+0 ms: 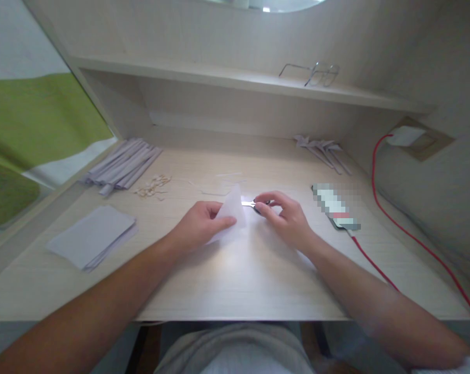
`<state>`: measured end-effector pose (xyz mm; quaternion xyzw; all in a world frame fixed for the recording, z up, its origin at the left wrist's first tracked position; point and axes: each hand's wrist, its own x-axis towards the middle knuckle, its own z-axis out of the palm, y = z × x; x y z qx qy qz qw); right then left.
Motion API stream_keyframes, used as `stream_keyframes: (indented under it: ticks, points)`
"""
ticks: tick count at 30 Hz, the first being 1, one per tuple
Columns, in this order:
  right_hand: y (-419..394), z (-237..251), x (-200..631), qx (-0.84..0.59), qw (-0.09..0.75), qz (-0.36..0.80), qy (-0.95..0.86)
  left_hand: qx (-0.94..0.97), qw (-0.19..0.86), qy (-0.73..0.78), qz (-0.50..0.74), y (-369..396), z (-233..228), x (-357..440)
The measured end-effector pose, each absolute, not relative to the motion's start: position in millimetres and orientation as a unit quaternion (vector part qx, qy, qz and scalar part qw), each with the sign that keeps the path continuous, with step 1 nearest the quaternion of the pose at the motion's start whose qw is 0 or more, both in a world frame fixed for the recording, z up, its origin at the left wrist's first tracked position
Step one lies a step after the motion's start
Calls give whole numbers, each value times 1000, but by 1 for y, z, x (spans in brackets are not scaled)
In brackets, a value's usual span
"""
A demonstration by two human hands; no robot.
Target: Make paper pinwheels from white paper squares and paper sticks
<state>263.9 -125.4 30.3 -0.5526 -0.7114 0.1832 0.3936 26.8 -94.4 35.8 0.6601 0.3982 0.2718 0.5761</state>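
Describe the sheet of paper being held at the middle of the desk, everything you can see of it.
The sheet of paper is white, thin and slightly translucent under a bright glare. It looks folded or cut to a pointed, roughly triangular shape, tip upward, its lower edge resting on the pale wooden desk. The left hand pinches its left side between thumb and fingers. At its right edge, the metal tip of small scissors, held by the right hand, meets the paper. Whether a cut is started cannot be told.

A white paper (231, 214) is held up by the left hand (199, 224). Small scissors (254, 204) are gripped by the right hand (287, 218) beside it. Paper stacks (90, 235) are laid on the desk (235, 280).
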Motion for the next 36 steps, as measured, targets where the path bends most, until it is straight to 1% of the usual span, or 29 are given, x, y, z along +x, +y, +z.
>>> stream_keyframes:
  ticks: [1, 2, 6, 10, 14, 18, 23, 25, 28, 29, 32, 36]
  points:
    - [-119, 28, 269, -581, 329, 100, -738, 657, 560, 413, 292, -90, 34, 24]
    - [-114, 26, 273, -589, 299, 83, -746, 655, 549, 422, 303, -85, 33, 22]
    - [-104, 23, 284, -602, 208, 82, -767, 626, 538, 455, 334, -74, 30, 18]
    - [-109, 36, 286, -619, 129, 95, -769, 605, 552, 463, 340, -76, 31, 23]
    - [-115, 54, 290, -622, 85, 130, -767, 584, 587, 442, 343, -80, 36, 29]
    - [-119, 60, 297, -624, 89, 186, -754, 563, 616, 428, 347, -80, 39, 33]
    - [-116, 51, 301, -611, 128, 291, -725, 561, 633, 407, 344, -80, 37, 35]
    - [-117, 48, 298, -592, 172, 363, -698, 549, 642, 402, 352, -83, 36, 35]
    - [-122, 48, 287, -547, 270, 487, -625, 532, 649, 395, 374, -89, 37, 34]
    - [-124, 49, 283, -527, 285, 518, -610, 529, 650, 390, 381, -91, 38, 33]
    - [-133, 52, 274, -488, 287, 578, -588, 522, 655, 374, 399, -96, 42, 30]
    - [-141, 52, 266, -482, 277, 607, -568, 527, 647, 368, 410, -101, 46, 28]
